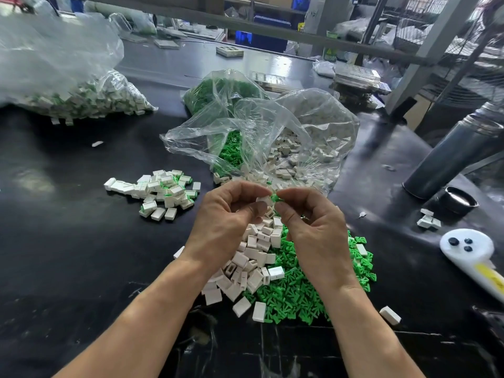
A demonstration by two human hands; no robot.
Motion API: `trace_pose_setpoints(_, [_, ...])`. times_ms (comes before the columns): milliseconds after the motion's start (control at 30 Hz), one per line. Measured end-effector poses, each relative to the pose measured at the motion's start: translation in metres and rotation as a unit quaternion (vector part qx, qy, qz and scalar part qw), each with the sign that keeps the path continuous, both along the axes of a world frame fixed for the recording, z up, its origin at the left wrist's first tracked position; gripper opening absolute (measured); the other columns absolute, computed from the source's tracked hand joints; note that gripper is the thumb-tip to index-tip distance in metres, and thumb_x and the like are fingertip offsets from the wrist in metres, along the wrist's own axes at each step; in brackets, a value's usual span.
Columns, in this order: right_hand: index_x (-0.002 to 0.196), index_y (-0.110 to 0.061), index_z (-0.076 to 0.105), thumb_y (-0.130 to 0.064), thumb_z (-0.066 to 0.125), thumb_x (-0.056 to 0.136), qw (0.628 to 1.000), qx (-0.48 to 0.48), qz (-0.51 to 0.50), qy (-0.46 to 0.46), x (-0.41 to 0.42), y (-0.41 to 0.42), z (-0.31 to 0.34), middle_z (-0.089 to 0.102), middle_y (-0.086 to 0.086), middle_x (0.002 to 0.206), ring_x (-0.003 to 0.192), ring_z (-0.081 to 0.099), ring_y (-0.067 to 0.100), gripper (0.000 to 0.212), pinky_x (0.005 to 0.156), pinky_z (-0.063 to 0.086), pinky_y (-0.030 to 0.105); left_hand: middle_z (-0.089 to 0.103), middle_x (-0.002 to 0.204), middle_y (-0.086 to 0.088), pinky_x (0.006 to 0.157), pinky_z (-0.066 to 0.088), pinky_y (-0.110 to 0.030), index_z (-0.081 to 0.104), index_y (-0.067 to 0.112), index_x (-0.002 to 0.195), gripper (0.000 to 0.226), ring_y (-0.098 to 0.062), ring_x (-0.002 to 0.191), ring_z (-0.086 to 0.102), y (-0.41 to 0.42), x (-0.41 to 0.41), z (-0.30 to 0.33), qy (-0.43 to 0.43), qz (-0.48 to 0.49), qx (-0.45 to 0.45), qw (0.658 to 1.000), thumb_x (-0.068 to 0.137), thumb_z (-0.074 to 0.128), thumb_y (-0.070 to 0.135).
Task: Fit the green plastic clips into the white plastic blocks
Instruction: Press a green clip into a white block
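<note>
Left hand (231, 214) pinches a white block (263, 201), right hand (308, 214) pinches a green clip (275, 198) at its end — not yet seated | finished pile (163, 193) small, left | loose blocks (251, 257) and clips (300, 290) plentiful — most work judged left

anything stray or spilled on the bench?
A few strays: one white block lies alone at the near right, away from the main pile; three more blocks sit by the black lid; a white scrap lies far left. No visible damage.
</note>
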State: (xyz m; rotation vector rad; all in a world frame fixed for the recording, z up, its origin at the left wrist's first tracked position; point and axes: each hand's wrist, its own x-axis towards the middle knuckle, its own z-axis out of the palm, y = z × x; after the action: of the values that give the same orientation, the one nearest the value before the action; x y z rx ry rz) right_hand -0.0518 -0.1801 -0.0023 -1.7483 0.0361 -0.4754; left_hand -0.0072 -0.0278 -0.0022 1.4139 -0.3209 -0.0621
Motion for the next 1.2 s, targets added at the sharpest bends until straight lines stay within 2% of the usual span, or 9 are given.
trace_pose_setpoints(167, [0.099, -0.028, 0.074, -0.011, 0.077, 0.092, 1.000, -0.012, -0.003, -0.005, -0.001, -0.001, 0.000, 0.073, -0.004, 0.089, 0.080, 0.067, 0.011, 0.018, 0.069, 0.053, 0.025, 0.079, 0.098, -0.004, 0.078, 0.062, -0.029, 0.077, 0.013, 0.104, 0.017, -0.020, 0.089, 0.075, 0.001, 0.000, -0.001, 0.005, -0.006, 0.004, 1.000, 0.090, 0.074, 0.004])
trace_pose_setpoints(300, [0.099, -0.023, 0.076, -0.008, 0.076, 0.092, 1.000, -0.018, 0.011, -0.019, -0.002, 0.001, 0.003, 0.075, -0.006, 0.087, 0.075, 0.066, 0.004, 0.016, 0.065, 0.050, 0.016, 0.079, 0.098, -0.004, 0.075, 0.061, -0.026, 0.078, 0.013, 0.105, 0.018, -0.017, 0.085, 0.074, 0.001, 0.000, -0.001, 0.006, -0.011, -0.003, 1.000, 0.090, 0.074, 0.004])
trace_pose_setpoints(467, [0.098, -0.022, 0.079, -0.006, 0.076, 0.092, 0.999, -0.019, 0.013, -0.023, 0.000, 0.000, 0.002, 0.076, -0.008, 0.087, 0.074, 0.066, 0.003, 0.018, 0.065, 0.049, 0.014, 0.079, 0.095, -0.007, 0.074, 0.061, -0.025, 0.077, 0.010, 0.105, 0.018, -0.015, 0.080, 0.072, 0.002, 0.000, -0.001, 0.011, -0.008, -0.004, 1.000, 0.089, 0.075, 0.003])
trace_pose_setpoints(700, [0.097, -0.028, 0.079, -0.009, 0.076, 0.092, 0.999, -0.039, 0.008, 0.006, 0.001, -0.004, -0.001, 0.077, -0.009, 0.091, 0.078, 0.069, 0.008, 0.020, 0.068, 0.055, 0.024, 0.077, 0.088, -0.009, 0.076, 0.063, -0.033, 0.076, 0.010, 0.097, 0.011, -0.018, 0.076, 0.071, 0.002, 0.002, -0.004, 0.009, 0.004, 0.015, 1.000, 0.088, 0.077, 0.003])
trace_pose_setpoints(800, [0.101, -0.025, 0.077, -0.008, 0.076, 0.093, 1.000, -0.015, 0.010, 0.020, 0.002, -0.005, -0.001, 0.076, -0.004, 0.088, 0.070, 0.067, 0.005, 0.018, 0.063, 0.055, 0.020, 0.077, 0.089, -0.008, 0.075, 0.062, -0.031, 0.077, 0.010, 0.097, 0.011, -0.018, 0.078, 0.071, 0.003, 0.002, -0.004, -0.001, -0.005, 0.023, 1.000, 0.088, 0.077, 0.004])
trace_pose_setpoints(900, [0.102, -0.018, 0.076, -0.010, 0.074, 0.095, 0.998, 0.035, 0.029, 0.042, 0.002, -0.008, 0.000, 0.075, 0.003, 0.084, 0.061, 0.064, 0.011, 0.011, 0.056, 0.054, 0.022, 0.077, 0.090, -0.007, 0.075, 0.061, -0.029, 0.077, 0.010, 0.097, 0.011, -0.017, 0.078, 0.071, 0.003, 0.002, -0.005, -0.004, -0.007, 0.021, 1.000, 0.088, 0.077, 0.003])
trace_pose_setpoints(1100, [0.098, -0.012, 0.076, -0.017, 0.072, 0.096, 0.996, 0.041, 0.043, 0.070, 0.002, -0.011, 0.000, 0.072, -0.002, 0.074, 0.059, 0.062, 0.011, 0.006, 0.055, 0.052, 0.021, 0.077, 0.090, -0.007, 0.074, 0.060, -0.028, 0.077, 0.007, 0.097, 0.012, -0.015, 0.077, 0.071, 0.002, 0.001, -0.003, -0.002, -0.007, 0.017, 1.000, 0.088, 0.075, -0.001])
trace_pose_setpoints(1200, [0.098, -0.011, 0.075, -0.016, 0.073, 0.096, 0.996, 0.031, 0.050, 0.070, 0.003, -0.013, 0.003, 0.072, 0.000, 0.075, 0.060, 0.062, 0.012, 0.006, 0.056, 0.054, 0.025, 0.077, 0.089, -0.008, 0.074, 0.061, -0.028, 0.076, 0.006, 0.098, 0.012, -0.015, 0.076, 0.070, 0.000, 0.001, -0.002, -0.002, -0.004, 0.013, 1.000, 0.088, 0.075, 0.000])
